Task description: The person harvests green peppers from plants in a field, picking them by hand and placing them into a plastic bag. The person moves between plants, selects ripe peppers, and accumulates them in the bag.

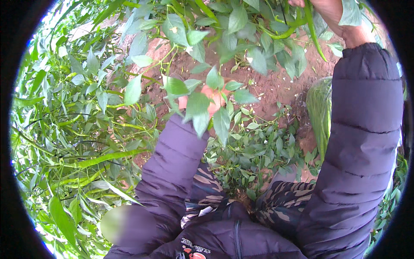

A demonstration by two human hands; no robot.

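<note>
Leaves of a pepper plant (197, 106) partly cover my left hand (214, 98), which is low in front of me, near the middle of the view; its fingers and anything in them are hidden. My right hand (323, 11) reaches to the top right edge among leaves, beside a long green chili pepper (312, 30) that hangs down. A second, curved green pepper (283, 35) is just left of it. The right fingertips are at the picture's edge, so their grip is unclear.
Dense pepper plants with long green peppers (103, 158) fill the left side. A clear plastic bag of green peppers (320, 110) stands beside my right sleeve. Leafy cut or low stems (258, 152) lie on the reddish soil (258, 81) before my legs.
</note>
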